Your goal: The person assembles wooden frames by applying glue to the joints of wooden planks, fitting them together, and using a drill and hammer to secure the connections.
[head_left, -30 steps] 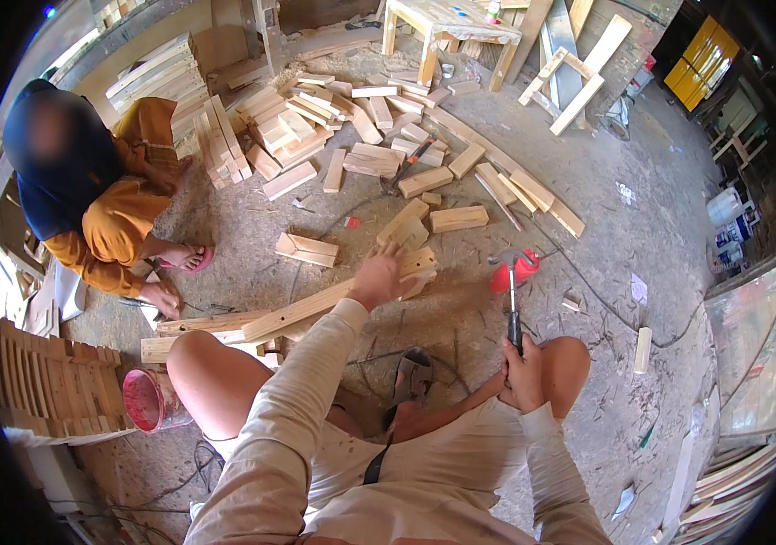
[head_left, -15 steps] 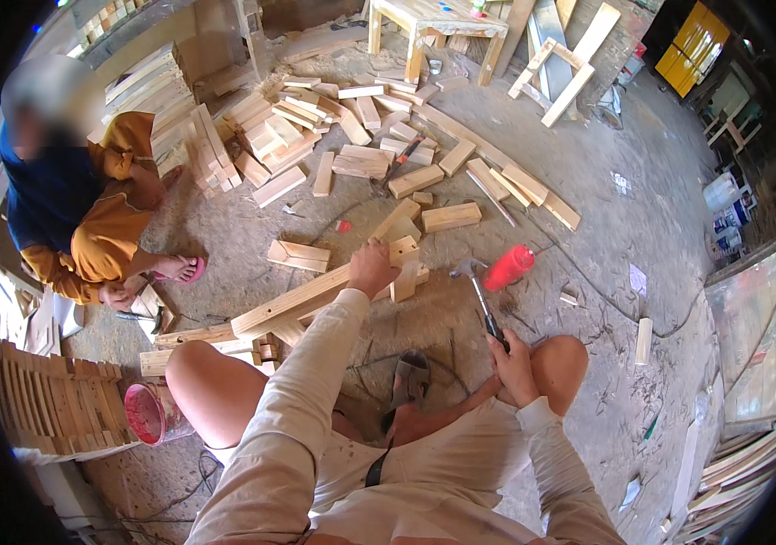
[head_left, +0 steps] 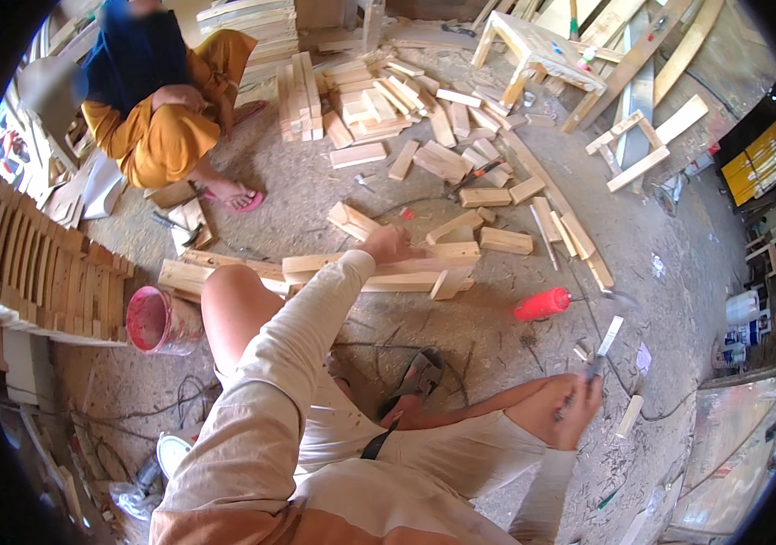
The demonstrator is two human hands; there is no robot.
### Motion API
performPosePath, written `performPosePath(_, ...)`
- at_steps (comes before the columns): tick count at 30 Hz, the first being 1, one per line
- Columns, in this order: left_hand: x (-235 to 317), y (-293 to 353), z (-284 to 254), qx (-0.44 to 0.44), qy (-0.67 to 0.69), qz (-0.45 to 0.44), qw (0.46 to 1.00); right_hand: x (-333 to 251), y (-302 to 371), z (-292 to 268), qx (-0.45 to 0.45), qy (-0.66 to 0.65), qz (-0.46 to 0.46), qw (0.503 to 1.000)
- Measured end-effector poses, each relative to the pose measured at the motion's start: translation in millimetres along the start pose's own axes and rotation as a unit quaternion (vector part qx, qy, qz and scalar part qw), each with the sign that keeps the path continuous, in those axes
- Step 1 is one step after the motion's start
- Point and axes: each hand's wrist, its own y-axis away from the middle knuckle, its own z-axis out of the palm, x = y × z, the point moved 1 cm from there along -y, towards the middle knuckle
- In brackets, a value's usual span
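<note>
My left hand (head_left: 388, 245) is closed over a long wooden beam (head_left: 311, 264), part of joined wood pieces on the floor in front of my knees. A short wooden block (head_left: 447, 284) stands against the beam's right end, by that hand. At the right, above my knee, my right hand (head_left: 577, 409) is closed around the dark grip of a hammer (head_left: 608, 336). The hammer's head points away from me and is smeared by motion. A red bottle (head_left: 542, 304) lies on the floor between the beam and the hammer.
Loose cut wood blocks (head_left: 388, 104) are heaped ahead. Another person (head_left: 152, 100) squats at the far left, near a second hammer (head_left: 174, 226). A red-stained bucket (head_left: 161, 320) stands by my left knee, beside stacked wood (head_left: 52, 263). A low table (head_left: 542, 64) stands at the back.
The hammer has swung up and to the right with my right hand. My left hand stays at the beam, which now lies lower against the other pieces. The view has turned left.
</note>
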Motion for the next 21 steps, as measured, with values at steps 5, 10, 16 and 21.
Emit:
performPosePath(5,-33.0,42.8,-27.6,0.000,-0.029,-0.013,1.000,-4.6,5.8,-74.4,0.032,0.081,-0.056,0.995)
performPosePath(10,-46.3,52.8,-20.7,0.046,-0.090,-0.018,0.995,105.9,39.2,-115.6,-0.025,0.237,0.081,0.968)
performPosePath(16,-31.2,69.4,-14.0,0.061,-0.095,-0.017,0.993,195.9,120.7,-46.8,-0.254,0.250,0.073,0.932)
performPosePath(21,-16.0,96.5,-43.5,0.116,-0.043,-0.003,0.992,169.8,129.3,-15.4,-0.344,0.230,0.147,0.898)
